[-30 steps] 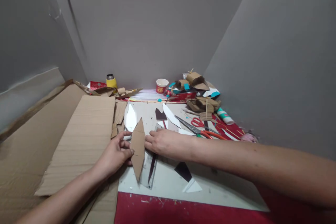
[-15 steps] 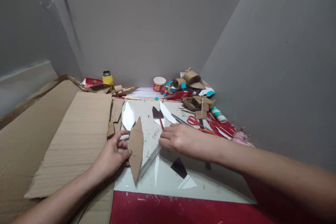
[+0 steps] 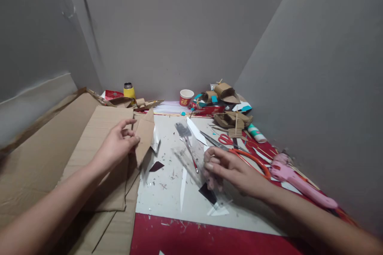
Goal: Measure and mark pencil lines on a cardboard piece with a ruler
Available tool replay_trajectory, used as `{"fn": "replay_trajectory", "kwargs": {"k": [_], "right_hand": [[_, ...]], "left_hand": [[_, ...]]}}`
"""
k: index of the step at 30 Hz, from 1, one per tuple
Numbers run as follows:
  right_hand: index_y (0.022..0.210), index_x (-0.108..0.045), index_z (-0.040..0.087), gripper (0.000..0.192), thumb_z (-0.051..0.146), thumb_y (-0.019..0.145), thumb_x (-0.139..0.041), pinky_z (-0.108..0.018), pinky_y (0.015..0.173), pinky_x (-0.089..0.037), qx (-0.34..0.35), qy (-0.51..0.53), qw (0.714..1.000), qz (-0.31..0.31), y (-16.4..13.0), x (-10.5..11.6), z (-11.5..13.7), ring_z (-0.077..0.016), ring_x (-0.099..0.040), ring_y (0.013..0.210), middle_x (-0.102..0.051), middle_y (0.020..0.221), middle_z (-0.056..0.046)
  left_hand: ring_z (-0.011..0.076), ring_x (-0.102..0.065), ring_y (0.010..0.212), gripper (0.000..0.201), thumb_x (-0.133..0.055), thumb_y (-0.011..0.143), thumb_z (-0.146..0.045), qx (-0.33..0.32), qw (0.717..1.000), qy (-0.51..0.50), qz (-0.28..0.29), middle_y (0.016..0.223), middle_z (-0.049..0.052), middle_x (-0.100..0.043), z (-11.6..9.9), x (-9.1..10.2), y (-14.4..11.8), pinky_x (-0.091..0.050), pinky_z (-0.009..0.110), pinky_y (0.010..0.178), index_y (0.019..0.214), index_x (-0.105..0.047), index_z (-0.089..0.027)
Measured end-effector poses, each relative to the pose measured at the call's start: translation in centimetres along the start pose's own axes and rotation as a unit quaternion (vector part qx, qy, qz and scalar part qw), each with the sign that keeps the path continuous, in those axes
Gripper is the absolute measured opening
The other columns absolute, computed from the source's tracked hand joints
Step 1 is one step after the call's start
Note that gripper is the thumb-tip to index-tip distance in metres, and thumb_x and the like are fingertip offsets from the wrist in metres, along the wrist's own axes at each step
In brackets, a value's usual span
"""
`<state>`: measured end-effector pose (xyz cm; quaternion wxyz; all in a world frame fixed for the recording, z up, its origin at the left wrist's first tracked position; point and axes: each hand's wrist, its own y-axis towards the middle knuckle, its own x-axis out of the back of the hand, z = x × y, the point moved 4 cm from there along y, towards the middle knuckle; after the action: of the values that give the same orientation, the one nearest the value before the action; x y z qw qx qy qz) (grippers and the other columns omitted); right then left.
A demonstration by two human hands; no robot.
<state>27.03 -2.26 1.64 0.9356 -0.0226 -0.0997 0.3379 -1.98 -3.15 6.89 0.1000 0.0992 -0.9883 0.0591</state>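
My left hand (image 3: 121, 143) is over the cardboard stack, fingers apart, its thumb at the left edge of a pointed cardboard piece (image 3: 145, 135). That piece lies tilted beside the stack, partly over a shiny white cut-out (image 3: 156, 141). In my right hand (image 3: 226, 167) is a clear plastic ruler (image 3: 187, 161), blurred and see-through, slanting above the pale work board. The fingers are closed round it. Through and near the ruler show dark and white scraps, among them a black scrap (image 3: 208, 193) and a thin white sliver (image 3: 183, 189).
Orange-handled scissors (image 3: 251, 159), red-handled scissors (image 3: 225, 139) and a pink glue gun (image 3: 302, 183) lie at right. Behind stand a paper cup (image 3: 186, 98), a yellow bottle (image 3: 129, 92) and cardboard models (image 3: 226, 91). Large cardboard sheets (image 3: 98, 127) cover the left.
The pointed cardboard piece and my left hand have moved up and left, off the board's middle. My right hand has come right and nearer, swinging the ruler round. The view has shifted slightly.
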Motion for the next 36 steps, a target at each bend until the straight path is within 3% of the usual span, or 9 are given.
{"fn": "replay_trajectory", "kwargs": {"k": [3,6,11,14,17,21,24,29,36], "right_hand": [[0.093,-0.039,0.023,0.036,0.051,0.088,-0.060,-0.019,0.041,-0.044,-0.027,0.119,0.992,-0.022,0.3,-0.8,-1.7,-0.0150,-0.068,0.054,-0.068,0.076,-0.001],[0.095,-0.040,0.023,0.037,0.049,0.086,-0.064,-0.016,0.038,-0.041,-0.014,0.173,0.984,-0.049,0.6,-1.0,-2.4,-0.0133,-0.066,0.048,-0.068,0.068,0.001],[0.116,-0.047,0.018,0.052,0.046,0.080,-0.072,-0.017,0.039,-0.041,-0.006,0.203,0.973,-0.114,0.9,-0.5,-2.4,-0.0102,-0.060,0.043,-0.069,0.066,0.000],[0.125,-0.048,0.014,0.068,0.045,0.073,-0.079,-0.018,0.039,-0.041,-0.015,0.226,0.959,-0.171,0.9,0.0,-2.4,-0.0106,-0.060,0.045,-0.070,0.069,-0.003],[0.121,-0.054,0.013,0.067,0.041,0.068,-0.083,-0.019,0.042,-0.043,-0.021,0.240,0.949,-0.205,1.0,0.3,-2.6,-0.0109,-0.061,0.050,-0.071,0.073,-0.005],[0.107,-0.057,0.014,0.052,0.038,0.067,-0.082,-0.020,0.045,-0.043,-0.029,0.236,0.951,-0.199,1.2,0.3,-3.0,-0.0122,-0.062,0.053,-0.068,0.068,-0.002],[0.102,-0.053,0.018,0.040,0.038,0.074,-0.075,-0.022,0.046,-0.045,-0.032,0.230,0.953,-0.194,1.1,-0.1,-3.2,-0.0143,-0.061,0.052,-0.064,0.060,0.000],[0.094,-0.047,0.023,0.026,0.029,0.076,-0.065,-0.022,0.044,-0.043,-0.015,0.233,0.952,-0.198,0.8,-0.7,-2.8,-0.0111,-0.055,0.048,-0.061,0.069,0.002],[0.076,-0.056,0.019,0.017,0.031,0.075,-0.067,-0.023,0.046,-0.034,0.002,0.112,0.979,-0.170,1.0,-1.0,-2.1,-0.0085,-0.041,0.047,-0.048,0.056,0.004]], "left_hand": [[0.0084,-0.051,0.054,0.050,-0.060,0.080,-0.007,0.023,0.999,0.022,0.012,0.073,-0.005,-0.055,0.0,-1.6,2.8,-0.045,0.022,0.051,0.127,-0.046,-0.015],[0.0151,-0.063,0.080,0.032,-0.060,0.091,-0.031,0.037,0.997,0.050,0.044,0.103,0.005,-0.063,0.5,-4.3,4.9,-0.056,0.033,0.068,0.120,-0.055,-0.017],[0.0220,-0.062,0.101,0.038,-0.060,0.091,-0.035,-0.025,0.989,0.135,0.057,0.122,0.009,-0.060,0.0,-6.7,6.4,-0.055,0.044,0.084,0.125,-0.054,-0.018],[0.0207,-0.062,0.104,0.050,-0.061,0.089,-0.025,-0.079,0.972,0.222,0.016,0.124,0.010,-0.061,-0.6,-4.8,6.5,-0.051,0.040,0.092,0.137,-0.045,-0.020],[0.0231,-0.062,0.108,0.057,-0.056,0.088,-0.025,-0.096,0.940,0.325,-0.048,0.125,0.012,-0.062,-1.2,-0.4,6.0,-0.048,0.038,0.095,0.143,-0.039,-0.021],[0.0416,-0.054,0.119,0.070,-0.056,0.085,-0.039,-0.062,0.867,0.471,-0.151,0.137,0.022,-0.053,-1.9,6.8,4.3,-0.041,0.058,0.097,0.148,-0.031,-0.019],[0.0514,-0.050,0.120,0.081,-0.056,0.082,-0.051,-0.007,0.821,0.545,-0.169,0.131,0.029,-0.055,-1.4,10.5,3.1,-0.042,0.064,0.090,0.148,-0.030,-0.011],[0.0474,-0.058,0.113,0.084,-0.055,0.080,-0.058,0.034,0.793,0.591,-0.143,0.128,0.027,-0.060,0.5,11.2,2.1,-0.047,0.055,0.087,0.147,-0.031,-0.014],[0.0467,-0.060,0.108,0.083,-0.053,0.077,-0.063,0.050,0.794,0.587,-0.147,0.119,0.026,-0.065,1.3,10.6,2.1,-0.047,0.052,0.082,0.142,-0.037,-0.015]]}}
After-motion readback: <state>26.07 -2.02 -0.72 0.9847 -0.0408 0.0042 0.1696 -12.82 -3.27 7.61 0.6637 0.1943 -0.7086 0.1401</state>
